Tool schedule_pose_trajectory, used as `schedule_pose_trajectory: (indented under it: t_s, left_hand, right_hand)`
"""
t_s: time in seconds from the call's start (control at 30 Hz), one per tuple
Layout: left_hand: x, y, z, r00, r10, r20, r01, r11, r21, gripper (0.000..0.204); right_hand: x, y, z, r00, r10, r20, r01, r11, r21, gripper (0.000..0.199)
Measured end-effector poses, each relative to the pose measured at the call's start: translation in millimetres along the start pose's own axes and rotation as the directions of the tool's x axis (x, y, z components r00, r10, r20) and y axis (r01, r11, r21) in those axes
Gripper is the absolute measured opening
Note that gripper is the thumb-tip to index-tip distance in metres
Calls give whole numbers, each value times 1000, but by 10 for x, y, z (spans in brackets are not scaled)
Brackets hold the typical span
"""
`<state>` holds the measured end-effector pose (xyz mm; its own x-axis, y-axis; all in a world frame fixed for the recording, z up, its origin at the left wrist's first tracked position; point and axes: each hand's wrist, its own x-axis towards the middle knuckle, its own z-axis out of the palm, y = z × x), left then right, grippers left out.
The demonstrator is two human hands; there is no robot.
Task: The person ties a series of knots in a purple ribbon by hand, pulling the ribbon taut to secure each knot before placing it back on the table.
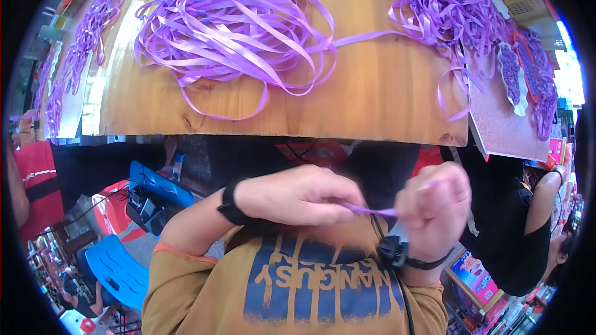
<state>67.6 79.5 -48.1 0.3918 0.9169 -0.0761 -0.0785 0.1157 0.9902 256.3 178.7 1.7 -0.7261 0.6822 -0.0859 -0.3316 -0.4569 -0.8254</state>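
A short stretch of purple ribbon [370, 211] runs between my two hands, in front of my chest and below the near table edge. Its left end goes into the closed fingers of my left hand [304, 197]. My right hand [433, 206], a little smeared by motion, is curled into a fist around the other end. On the wooden table [372, 99] ahead lies a large loose coil of purple ribbon [230, 37] with small darker purple pieces on it. A single strand [366, 39] stretches from near the coil toward a tangled heap of ribbon [444, 9] at the far right.
More purple ribbon [93, 28] hangs over the table's left side. Bundles of small purple pieces [510, 74] lie at the right. A blue plastic stool [118, 271] stands low on the left. People sit at both sides, one in a black shirt [512, 236] to the right.
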Motion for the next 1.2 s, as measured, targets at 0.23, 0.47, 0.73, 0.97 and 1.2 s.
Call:
schedule_pose_trajectory:
  t_s: [0.23, 0.47, 0.73, 0.97, 1.2]
  left_hand:
    - [-702, 54, -278, 918, 20, -397, 87, 965, 248, 9]
    - [-1107, 211, -329, 784, -171, -597, 253, 966, 54, 8]
    - [-1484, 189, -416, 704, -83, -705, 199, 976, 84, 5]
    - [-1576, 239, -371, 694, 28, -719, 68, 992, 105, 6]
    - [-600, 266, -52, 910, 227, -347, -68, 907, 415, 9]
  right_hand:
    - [-8, -467, -771, 955, -263, -141, 286, 940, 184, 15]
    - [-62, -583, -1200, 953, -272, -134, 294, 937, 187, 17]
    - [-273, -583, -1638, 868, -361, -340, 358, 931, -73, 20]
    - [-541, -371, -1956, 657, -619, -430, -244, 366, -898, 30]
    - [-141, 36, -262, 978, -150, -144, -53, 491, -870, 35]
